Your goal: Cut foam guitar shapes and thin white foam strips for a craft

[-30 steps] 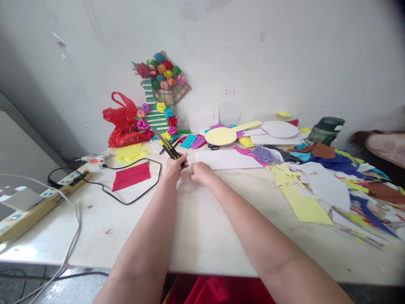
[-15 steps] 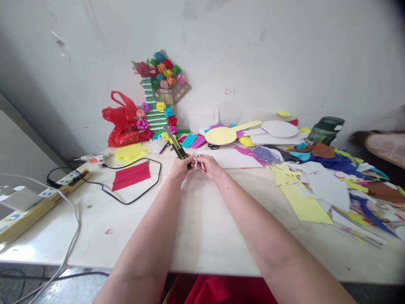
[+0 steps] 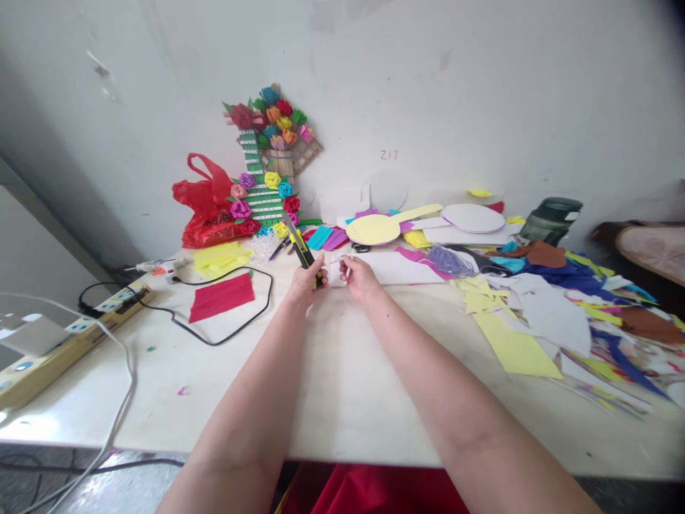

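Yellow-and-black utility knife (image 3: 300, 246) is gripped in the left hand (image 3: 307, 282), its fingers clenched round the handle and its blade end pointing up and away toward the wall. A small white stick-like piece (image 3: 347, 271) is pinched between the fingertips of the right hand (image 3: 359, 277); what it is made of cannot be told. Both hands are held close together, just above the pale surface (image 3: 332, 385) near its far middle. A white paper sheet (image 3: 396, 269) lies flat just beyond the right hand. To the left, a red paper rectangle (image 3: 222, 297) is seen on the surface, ringed by a black cable (image 3: 235, 330), with a yellow paper sheet (image 3: 222, 258) behind it. A red plastic bag (image 3: 206, 203) and a green-and-white slatted craft piece decked with coloured paper roses (image 3: 266, 168) are propped against the wall. A yellow paddle-shaped cutout (image 3: 382, 227) lies further back, and mixed coloured paper scraps (image 3: 540, 307) are spread across the right side.
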The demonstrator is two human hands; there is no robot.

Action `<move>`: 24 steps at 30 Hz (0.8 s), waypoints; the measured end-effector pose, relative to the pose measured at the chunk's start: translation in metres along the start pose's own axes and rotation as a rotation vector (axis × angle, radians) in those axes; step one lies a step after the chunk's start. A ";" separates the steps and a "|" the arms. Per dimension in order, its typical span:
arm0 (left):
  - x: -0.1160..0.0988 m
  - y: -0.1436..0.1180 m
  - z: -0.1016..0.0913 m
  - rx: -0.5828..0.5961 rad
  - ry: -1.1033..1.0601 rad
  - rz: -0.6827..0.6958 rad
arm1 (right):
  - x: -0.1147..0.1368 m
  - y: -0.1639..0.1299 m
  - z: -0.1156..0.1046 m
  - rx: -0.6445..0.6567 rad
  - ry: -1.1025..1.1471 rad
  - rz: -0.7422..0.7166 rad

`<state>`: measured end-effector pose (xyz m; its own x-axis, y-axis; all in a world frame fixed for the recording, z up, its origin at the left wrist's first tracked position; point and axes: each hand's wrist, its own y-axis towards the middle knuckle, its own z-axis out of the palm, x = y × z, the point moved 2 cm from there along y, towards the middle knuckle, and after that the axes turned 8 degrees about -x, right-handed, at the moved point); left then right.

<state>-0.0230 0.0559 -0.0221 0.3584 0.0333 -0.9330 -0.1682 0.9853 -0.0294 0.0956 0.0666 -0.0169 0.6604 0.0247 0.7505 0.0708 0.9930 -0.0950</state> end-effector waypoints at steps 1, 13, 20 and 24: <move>0.000 0.002 -0.002 -0.010 -0.003 0.006 | 0.003 0.001 -0.002 -0.020 0.036 0.014; 0.003 0.007 -0.008 -0.027 0.039 0.023 | 0.009 0.007 -0.017 -0.028 0.058 0.103; 0.002 0.005 -0.006 -0.009 0.050 0.033 | 0.013 0.005 -0.018 0.066 0.032 0.202; 0.004 0.006 -0.006 -0.002 0.064 0.036 | 0.014 0.003 -0.015 0.032 -0.038 0.137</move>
<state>-0.0285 0.0611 -0.0280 0.2929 0.0575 -0.9544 -0.1814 0.9834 0.0036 0.1162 0.0684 -0.0165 0.6333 0.1637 0.7564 -0.0418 0.9832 -0.1778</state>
